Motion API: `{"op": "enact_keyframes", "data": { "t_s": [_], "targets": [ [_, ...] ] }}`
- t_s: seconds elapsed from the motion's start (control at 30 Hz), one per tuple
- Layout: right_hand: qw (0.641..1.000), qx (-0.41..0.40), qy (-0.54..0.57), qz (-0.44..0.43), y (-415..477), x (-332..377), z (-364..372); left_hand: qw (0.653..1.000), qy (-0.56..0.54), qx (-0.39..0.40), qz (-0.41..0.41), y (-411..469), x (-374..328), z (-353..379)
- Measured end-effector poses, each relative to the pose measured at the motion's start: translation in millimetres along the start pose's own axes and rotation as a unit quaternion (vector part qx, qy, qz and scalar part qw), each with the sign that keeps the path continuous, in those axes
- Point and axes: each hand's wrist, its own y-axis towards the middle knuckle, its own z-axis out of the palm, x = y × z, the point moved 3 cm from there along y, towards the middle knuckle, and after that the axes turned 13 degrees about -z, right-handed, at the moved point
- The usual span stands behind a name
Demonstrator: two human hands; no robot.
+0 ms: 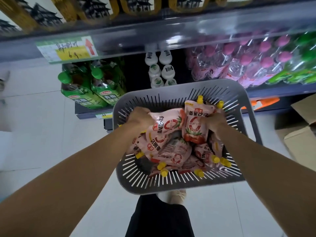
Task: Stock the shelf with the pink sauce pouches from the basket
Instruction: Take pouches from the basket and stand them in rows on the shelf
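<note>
The left hand is curled round one end of a pink pouch and grips it inside the basket. The right hand is curled round the side of a second pouch and holds it just beside the first, their edges touching.

Both pouches are soft, glossy pink packs with a large red ring, red characters and a picture of tomatoes at the bottom end. The left one lies on its side, its long axis running left to right and its tomato end pointing right; its spout is hidden. The right one stands on end from this view, its long axis running away from the person, with its yellow cap pointing toward the shelf and its tomato end toward the person.

Below them, more loose pouches lie heaped at mixed angles, yellow caps poking out along the near side. The grey slotted basket sits in front of the person, above a pale tiled floor.

Beyond it, the shelf holds green tea bottles on the left, white bottles in the middle and pink-capped bottles on the right. A price tag with a red arrow hangs on the shelf edge. An open cardboard box sits on the floor at the right.
</note>
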Motion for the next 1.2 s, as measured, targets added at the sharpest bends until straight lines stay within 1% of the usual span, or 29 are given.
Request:
{"op": "enact_keyframes", "data": {
  "t_s": [0.03,0.07,0.17,0.27,0.3,0.37,0.43,0.5,0.63,0.7,0.83,1.03,1.1,1.2],
  "targets": [
    [1.000,-0.010,-0.008,0.006,0,1,1,0.997,-0.075,0.002,0.007,-1,-2,-3],
    [0.999,-0.021,-0.023,0.010,-1,1,2,0.992,-0.124,0.000,0.014,-1,-5,-4],
    [0.997,-0.057,-0.042,0.010,-6,3,4,0.985,-0.169,-0.018,0.020,0,-9,5],
    [0.998,-0.055,-0.026,0.015,-9,5,3,0.988,-0.154,0.012,-0.014,0,-7,17],
    [0.998,-0.047,-0.023,0.016,-9,5,2,0.991,-0.127,0.025,-0.032,1,-4,19],
    [0.999,-0.033,-0.006,0.016,-11,6,2,0.996,-0.037,0.038,-0.073,2,4,20],
    [0.999,-0.027,0.022,0.019,-14,7,2,0.994,0.023,0.051,-0.093,1,10,19],
    [0.998,-0.030,0.040,0.025,-16,9,2,0.995,0.021,0.047,-0.090,0,13,19],
    [0.998,-0.049,0.043,0.013,-20,11,-3,0.994,-0.065,0.007,-0.084,-7,14,18],
    [0.998,-0.058,0.029,0.003,-25,14,-7,0.992,-0.101,-0.013,-0.072,-15,12,14],
    [0.995,-0.083,0.039,-0.030,-40,28,-28,0.992,-0.124,-0.015,-0.022,-38,-5,-2],
    [0.983,-0.073,0.084,-0.148,-94,82,-79,0.990,-0.117,-0.038,0.073,-104,-36,-59],
    [0.976,-0.068,0.102,-0.178,-116,101,-99,0.984,-0.136,-0.028,0.114,-133,-47,-81],
    [0.964,-0.064,0.146,-0.213,-151,131,-129,0.974,-0.166,-0.011,0.154,-176,-64,-115]
  ]
}}
